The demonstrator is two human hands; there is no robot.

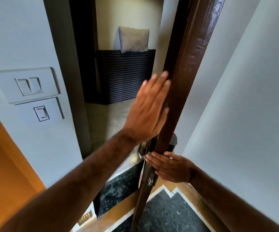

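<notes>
A dark brown wooden door (190, 64) stands ajar, seen edge-on through the middle of the view. My left hand (148, 108) lies flat against the door's left face, fingers straight and pointing up. My right hand (170, 166) presses with straight fingers on the door's right side, at the level of the metal handle and lock plate (149, 174). A white tag (142, 171) hangs by the lock. Neither hand grips anything.
Through the gap are a dark striped mattress or seat (127, 76) with a grey pillow (133, 39) on it. White switch plates (28, 84) are on the left wall. A white wall (244, 97) closes the right. Dark marble floor (165, 213) lies below.
</notes>
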